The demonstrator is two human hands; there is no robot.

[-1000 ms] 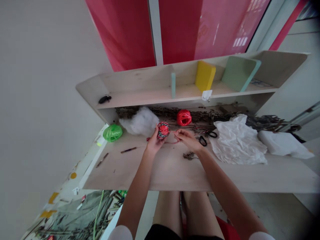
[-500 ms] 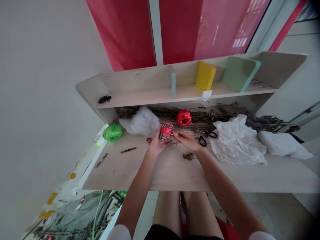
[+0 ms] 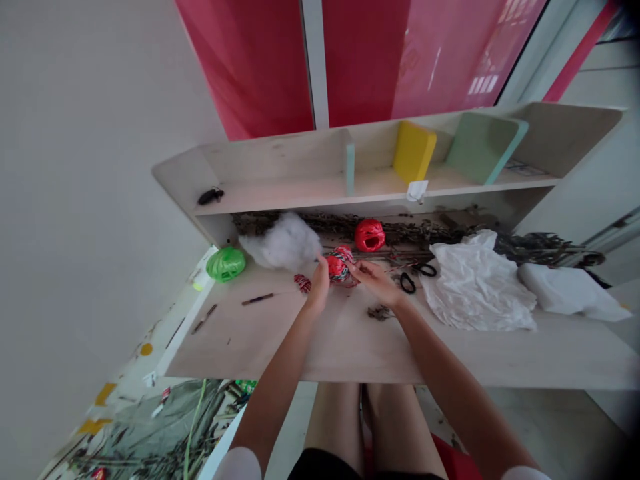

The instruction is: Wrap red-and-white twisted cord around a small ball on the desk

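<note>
Over desk [image 3: 300, 340] centre, beside scissors [image 3: 407, 283]: left hand [image 3: 319, 288] clasping striped twine ball [image 3: 340, 265], apparently steadying it, right hand [image 3: 376, 283] pinching loose strand [image 3: 351, 281], likely tensioning it.

Item: one twine ball [image 3: 340, 265], small and round, wound from twisted red, green and white strands. It was held just above the surface [image 3: 350, 340], pinched between left hand [image 3: 319, 288] and right hand [image 3: 376, 280]. A short striped offcut [image 3: 301, 283] lay just beside it.

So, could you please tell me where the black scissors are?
In the head view, the black scissors lie on the desk just right of the right hand, beside the crumpled white sheet.
</note>
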